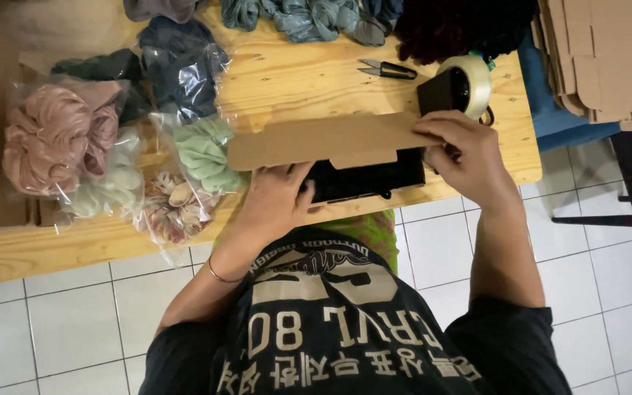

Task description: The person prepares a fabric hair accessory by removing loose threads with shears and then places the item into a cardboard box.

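- Left hand gripping the near-left end of a black box, thumb hooked over its rim, fingers tucked underneath.
- Right hand pinching the right end of the brown cardboard flap, fingertips clenched on its edge.
- Flap lying flat over the black box, covering most of its top; tuck tab pointing down toward the body, not yet seated.
- Box resting at the near edge of the wooden desk, partly overhanging toward the lap.
- Just behind the right hand: roll of clear tape on a black dispenser, nearly touching the knuckles.
- Small thread snips farther back on the desk, well apart from both hands.
- Left side of the desk crowded with clear bags of fabric scrunchies: pink, pale green, floral, dark blue.
- Stack of flat cardboard blanks at top right, off the desk.
- Risk, judging from here: box so close to the desk edge that a slack left grip could tip it onto the tiled floor.
- Risk: uneven pull on one end only could crease or skew the thin flap, leaving the tab misaligned.
- Risk: right knuckles backing up could knock the tape roll.
- Risk: green bag crowding the flap's left end could snag under it.
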